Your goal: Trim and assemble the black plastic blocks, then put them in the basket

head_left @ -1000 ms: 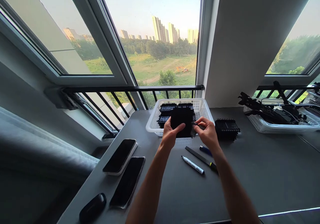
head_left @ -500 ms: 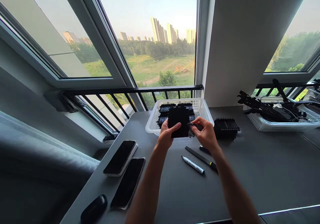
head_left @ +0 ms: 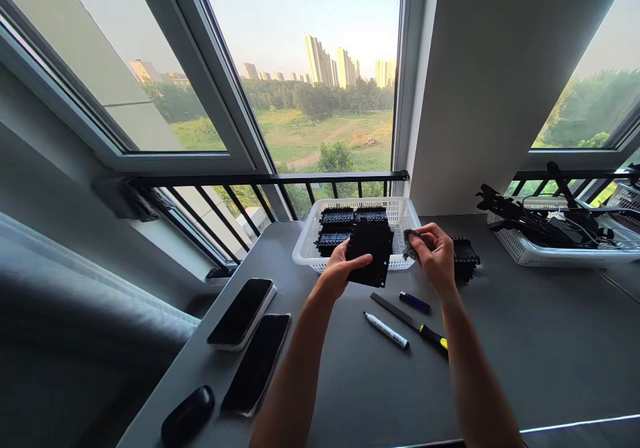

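My left hand [head_left: 341,271] grips a flat black plastic panel [head_left: 371,255] with notched edges, thumb lying across its face. To the right, apart from the panel, my right hand [head_left: 434,253] pinches a small crumpled grey cloth [head_left: 411,245]. Behind the panel stands a white plastic basket [head_left: 306,256] with several black plastic parts [head_left: 336,218] inside, partly hidden by the panel and my left hand. Another black plastic part [head_left: 466,258] lies on the desk, partly covered by my right hand.
On the grey desk [head_left: 360,381] lie a marker [head_left: 386,331], a file [head_left: 400,312] with a black and yellow handle, and a dark blue lighter-like piece [head_left: 415,303]. Two phones [head_left: 256,365] and a black mouse [head_left: 188,413] are at left. A second white basket [head_left: 545,255] holds black parts and cables.
My right hand has drawn away from the panel to the right, with the grey cloth in its fingers. The panel has shifted slightly right and tilted in my left hand.
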Available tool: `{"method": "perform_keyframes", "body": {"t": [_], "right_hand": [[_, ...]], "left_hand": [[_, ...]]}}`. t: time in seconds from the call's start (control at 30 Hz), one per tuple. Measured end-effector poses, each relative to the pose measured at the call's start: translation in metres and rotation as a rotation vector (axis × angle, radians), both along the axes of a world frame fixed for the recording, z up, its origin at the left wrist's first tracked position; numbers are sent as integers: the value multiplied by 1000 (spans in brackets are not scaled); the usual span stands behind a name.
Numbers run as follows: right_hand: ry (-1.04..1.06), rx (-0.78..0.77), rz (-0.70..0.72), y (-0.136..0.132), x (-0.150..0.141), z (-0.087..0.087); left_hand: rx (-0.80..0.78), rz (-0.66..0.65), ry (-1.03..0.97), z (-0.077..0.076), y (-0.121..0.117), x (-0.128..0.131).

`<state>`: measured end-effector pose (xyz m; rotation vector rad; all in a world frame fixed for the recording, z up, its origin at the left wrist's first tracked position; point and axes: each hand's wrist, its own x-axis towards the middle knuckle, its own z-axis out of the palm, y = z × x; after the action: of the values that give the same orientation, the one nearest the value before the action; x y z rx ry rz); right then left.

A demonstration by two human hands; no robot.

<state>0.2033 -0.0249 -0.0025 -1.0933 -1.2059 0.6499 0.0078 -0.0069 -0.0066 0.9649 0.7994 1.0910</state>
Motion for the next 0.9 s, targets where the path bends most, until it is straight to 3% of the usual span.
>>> {"method": "perform_keyframes", "body": {"t": [0.1,0.17,0.33,0.53,0.63,0.77,0.9], "right_hand": [[-164,-99,219,-8,-6,5],[-238,-124,257,-9,-9,5],[-192,-70,119,-3,-15,-3],[-92,22,-194,4,-17,-7],[-97,-38,-25,-5,-19,-1],[-367,-106,337,-24,-34,12],[-661,-93,297,-28,-39,16]], "left_hand": [[11,32,-21,-1,2,-1],[14,19,-15,-2,2,-2],[5,-62,35,-1,3,-7],[-2,-68,70,-2,6,-15],[59,44,49,-3,7,-13],[136,170,28,-2,6,-7],[135,219,34,0,5,-11]]}}
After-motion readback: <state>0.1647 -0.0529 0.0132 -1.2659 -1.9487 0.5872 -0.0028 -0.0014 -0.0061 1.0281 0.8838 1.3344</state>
